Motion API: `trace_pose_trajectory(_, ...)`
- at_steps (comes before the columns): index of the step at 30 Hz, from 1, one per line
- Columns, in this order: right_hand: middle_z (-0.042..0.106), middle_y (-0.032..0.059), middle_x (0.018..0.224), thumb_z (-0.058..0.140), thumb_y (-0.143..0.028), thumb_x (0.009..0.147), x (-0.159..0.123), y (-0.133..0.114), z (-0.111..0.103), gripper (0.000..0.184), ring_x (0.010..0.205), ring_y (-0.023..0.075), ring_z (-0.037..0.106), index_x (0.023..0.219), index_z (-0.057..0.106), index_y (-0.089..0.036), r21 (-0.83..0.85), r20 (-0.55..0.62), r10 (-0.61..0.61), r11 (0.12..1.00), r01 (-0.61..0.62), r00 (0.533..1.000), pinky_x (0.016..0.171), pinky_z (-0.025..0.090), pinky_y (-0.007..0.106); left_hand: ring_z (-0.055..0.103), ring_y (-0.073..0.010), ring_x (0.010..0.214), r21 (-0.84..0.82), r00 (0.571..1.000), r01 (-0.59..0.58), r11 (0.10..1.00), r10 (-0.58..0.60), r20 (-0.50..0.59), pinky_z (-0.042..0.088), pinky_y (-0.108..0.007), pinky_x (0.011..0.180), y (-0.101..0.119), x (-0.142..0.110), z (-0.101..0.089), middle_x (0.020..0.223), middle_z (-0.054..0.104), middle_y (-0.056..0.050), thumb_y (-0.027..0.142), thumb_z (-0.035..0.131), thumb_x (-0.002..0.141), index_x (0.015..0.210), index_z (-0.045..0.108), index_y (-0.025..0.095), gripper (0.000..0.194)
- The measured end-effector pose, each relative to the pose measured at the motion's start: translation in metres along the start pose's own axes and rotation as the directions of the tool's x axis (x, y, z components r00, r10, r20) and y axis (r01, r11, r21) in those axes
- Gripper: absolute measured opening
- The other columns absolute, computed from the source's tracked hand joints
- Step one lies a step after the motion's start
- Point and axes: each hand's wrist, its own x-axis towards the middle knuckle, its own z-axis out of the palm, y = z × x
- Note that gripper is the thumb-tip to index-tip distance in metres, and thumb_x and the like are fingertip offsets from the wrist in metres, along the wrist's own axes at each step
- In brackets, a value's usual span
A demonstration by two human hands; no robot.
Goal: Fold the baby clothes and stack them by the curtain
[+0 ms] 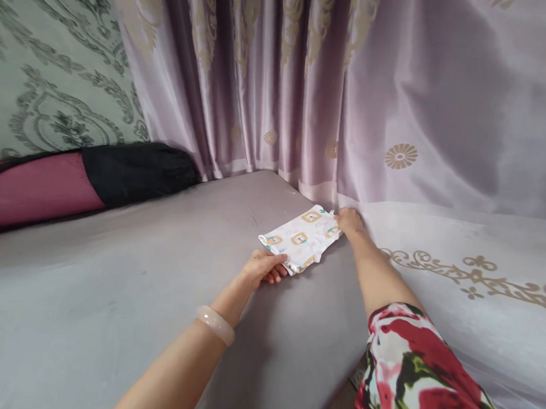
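Left hand [262, 265] and right hand [351, 220], fingers pinching opposite ends of printed cloth [311, 238], probably keeping it flat.

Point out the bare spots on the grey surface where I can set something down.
The widest patch lies left of the left hand, below the roll. Another lies between the roll, the curtain and the cloth. A smaller one lies below the cloth, between the forearms. Crowded: the cloth's right end, by the right hand and curtain.
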Motion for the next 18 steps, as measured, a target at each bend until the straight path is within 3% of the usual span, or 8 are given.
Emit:
trace_pose_trajectory(6,0.061,0.0226,0.122,0.037,-0.014,0.093,-0.023,-0.021,0.007,0.037,0.118,0.0305,0.052,0.114,0.067,-0.005,-0.068,-0.123,0.009,0.998,-0.018,0.992,0.100,0.032,0.042,0.048,-0.0086,0.030,0.162,1.000,-0.006,0.987,0.010,-0.028,0.032,-0.019,0.031,-0.003,-0.001,0.006,0.043,0.057,0.000,0.040,0.058,0.090,0.060,0.054,0.014,0.040)
trace_pose_trajectory(10,0.055,0.0212,0.133,0.028,-0.028,0.098,-0.037,-0.045,0.019,0.047,0.125,0.0315,0.046,0.125,0.060,-0.007,-0.037,-0.185,-0.081,0.996,0.076,0.979,0.104,0.030,0.045,0.047,-0.0084,0.029,0.184,0.999,-0.050,0.982,0.052,-0.006,0.030,-0.019,0.029,-0.006,-0.003,0.005,0.042,0.056,0.000,0.040,0.056,0.091,0.058,0.053,0.015,0.041)
trace_pose_trajectory(15,0.028,0.0127,0.157,0.017,-0.051,0.098,-0.044,-0.059,0.037,0.061,0.143,0.0358,0.020,0.147,0.037,-0.021,0.133,-0.060,-0.081,0.987,0.088,0.995,0.109,0.018,0.063,0.047,-0.0081,0.029,0.134,0.994,-0.108,0.985,0.106,0.018,0.030,-0.019,0.030,-0.013,-0.006,0.000,0.044,0.057,0.001,0.037,0.058,0.090,0.062,0.053,0.015,0.036)
trace_pose_trajectory(18,0.025,0.0128,0.158,0.013,-0.052,0.097,-0.043,-0.060,0.039,0.064,0.144,0.0359,0.017,0.149,0.035,-0.021,0.147,-0.023,-0.053,0.988,0.056,0.998,0.109,0.015,0.066,0.050,-0.0076,0.033,0.073,0.987,-0.159,0.985,0.157,0.028,0.034,-0.018,0.034,-0.017,-0.014,-0.001,0.049,0.059,0.001,0.036,0.060,0.089,0.066,0.054,0.014,0.032)
